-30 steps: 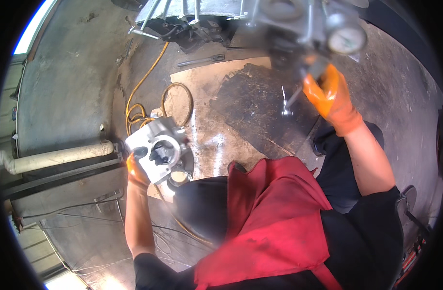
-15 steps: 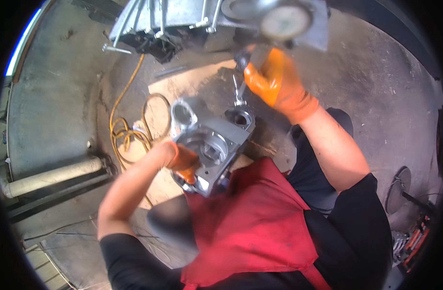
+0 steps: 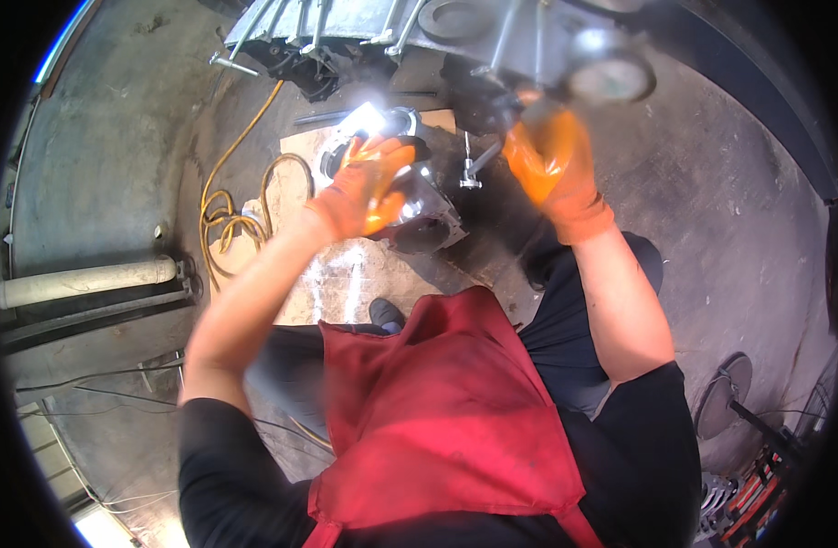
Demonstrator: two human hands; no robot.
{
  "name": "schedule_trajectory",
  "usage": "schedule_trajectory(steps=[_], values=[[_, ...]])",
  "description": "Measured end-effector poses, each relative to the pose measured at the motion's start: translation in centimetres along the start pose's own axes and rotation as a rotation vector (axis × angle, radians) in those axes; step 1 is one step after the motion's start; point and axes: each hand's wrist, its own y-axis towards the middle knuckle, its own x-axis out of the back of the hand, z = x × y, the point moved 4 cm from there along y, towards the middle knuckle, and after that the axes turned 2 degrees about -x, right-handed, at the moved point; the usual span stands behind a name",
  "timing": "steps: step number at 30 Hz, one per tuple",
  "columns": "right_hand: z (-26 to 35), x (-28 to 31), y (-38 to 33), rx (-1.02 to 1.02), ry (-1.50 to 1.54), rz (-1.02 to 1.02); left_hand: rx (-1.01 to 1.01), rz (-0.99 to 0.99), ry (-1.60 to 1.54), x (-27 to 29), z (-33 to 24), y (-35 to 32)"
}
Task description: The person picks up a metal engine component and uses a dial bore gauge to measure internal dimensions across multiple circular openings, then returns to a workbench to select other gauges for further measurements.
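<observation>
A grey metal casting point(image 3: 444, 217) with large round bores stands tilted over the cardboard, ahead of my knees. My left hand point(image 3: 368, 187), in an orange glove, grips it from the left with the thumb apart from the fingers; strong glare whitens its far end. To the right, my gloved right hand point(image 3: 554, 164) is raised, its fingers curled around something dark that motion blur hides. Just left of that hand, a metal T-handle tool point(image 3: 471, 181) lies near the casting.
At the far edge stands a bench point(image 3: 528, 41) with several T-handled rods and a round dial point(image 3: 611, 78). A yellow hose point(image 3: 220, 173) coils left of the cardboard point(image 3: 300, 297). A pale roller point(image 3: 90, 281) is at the left, a round disc on a bar point(image 3: 725, 395) at the lower right.
The casting has moved away from my lap and turned, with my left hand going along to its far part. My right hand has shifted slightly right and down.
</observation>
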Motion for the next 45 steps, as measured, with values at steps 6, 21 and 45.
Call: schedule_trajectory(steps=[6,21,45], values=[[-0.3,4.3,-1.7,-0.245,-0.016,0.080,0.411,-0.005,0.231,-0.5,-3.4,3.5],[-2.9,5.1,-2.8,-0.022,0.015,-0.040,0.934,0.246,0.301,-6.8,13.8,-3.1],[-1.5,-4.5,-3.3,-0.383,0.043,0.314,1.081,-0.846,-0.286,-9.3,43.0,-22.8]])
